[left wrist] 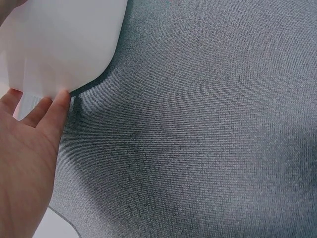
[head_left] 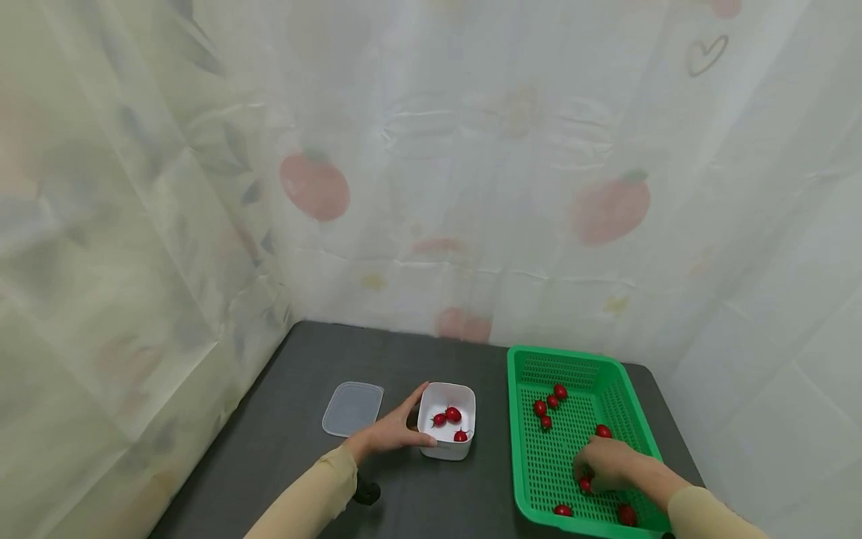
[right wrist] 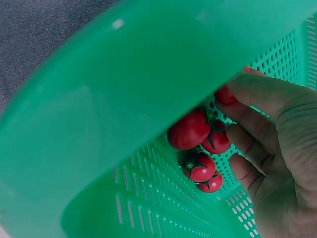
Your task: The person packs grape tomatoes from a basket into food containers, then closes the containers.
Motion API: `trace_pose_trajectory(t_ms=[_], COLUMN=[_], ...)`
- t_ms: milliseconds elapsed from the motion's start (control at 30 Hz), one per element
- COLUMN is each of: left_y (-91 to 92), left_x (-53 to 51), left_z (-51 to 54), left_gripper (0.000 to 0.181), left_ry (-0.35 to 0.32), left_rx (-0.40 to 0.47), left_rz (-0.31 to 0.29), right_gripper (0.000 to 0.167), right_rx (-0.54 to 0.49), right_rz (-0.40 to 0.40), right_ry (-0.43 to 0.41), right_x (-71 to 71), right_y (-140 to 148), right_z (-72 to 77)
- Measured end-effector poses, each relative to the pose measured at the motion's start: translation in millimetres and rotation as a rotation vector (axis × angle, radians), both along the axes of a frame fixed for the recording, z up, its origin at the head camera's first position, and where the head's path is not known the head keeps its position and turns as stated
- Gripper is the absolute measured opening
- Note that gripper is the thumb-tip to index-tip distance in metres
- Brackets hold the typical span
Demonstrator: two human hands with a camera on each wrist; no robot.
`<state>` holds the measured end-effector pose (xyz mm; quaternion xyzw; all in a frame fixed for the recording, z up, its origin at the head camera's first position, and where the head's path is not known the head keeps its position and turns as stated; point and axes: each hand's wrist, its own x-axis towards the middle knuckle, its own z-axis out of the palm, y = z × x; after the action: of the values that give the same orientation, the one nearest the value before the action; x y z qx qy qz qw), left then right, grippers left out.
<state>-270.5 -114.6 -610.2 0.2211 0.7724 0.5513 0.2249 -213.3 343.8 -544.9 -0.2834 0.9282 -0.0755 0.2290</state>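
A white square container (head_left: 446, 451) with several small red tomatoes (head_left: 453, 414) inside stands on the dark table. My left hand (head_left: 389, 433) grips it, thumb on the near side and fingers on the far side; in the left wrist view the fingertips of the left hand (left wrist: 32, 153) press against its wall. Inside the green basket (head_left: 515, 442) my right hand (head_left: 606, 458) reaches down among tomatoes. Seen from the right wrist, the thumb and forefinger of that hand (right wrist: 277, 144) pinch a red tomato (right wrist: 226, 95), partly covered by the fingers; more tomatoes (right wrist: 189, 130) lie beside them.
A translucent lid (head_left: 353, 409) lies flat to the left of the container. Other tomatoes (head_left: 560, 391) are spread over the basket's floor, toward its back left and its near end. Patterned curtains (head_left: 431, 187) hang behind the table (head_left: 323, 352) and at both sides.
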Motion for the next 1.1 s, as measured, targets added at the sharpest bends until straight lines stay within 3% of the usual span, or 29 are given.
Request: trace_pose_trajectory(t_ms=[333,567,733,1100], left_y=[-0.1,-0.6,-0.3,-0.6], left_x=[-0.6,-0.7,-0.5,-0.2], left_z=[-1.6,-1.6,-0.6,-0.5], left_gripper=[0.115,0.115,0.117,0.115], left_ry=[0.001,0.000,-0.005,-0.010], left_rx=[0.004,0.014,0.007,0.005], left_rz=[0.001,-0.011,-0.007,-0.001], right_gripper=[0.026,0.023,0.018,0.026], right_rx=[0.036,-0.058,-0.138,-0.247], right_rz=[-0.012,0.074,0.074,0.035], right_ry=[0.014,0.062,0.113,0.298], right_x=[-2.1,-5.6,-15.0,-35.0], right_y=[-3.2,1.1,1.3,-27.1], right_z=[-3.8,0.2,11.9,52.4])
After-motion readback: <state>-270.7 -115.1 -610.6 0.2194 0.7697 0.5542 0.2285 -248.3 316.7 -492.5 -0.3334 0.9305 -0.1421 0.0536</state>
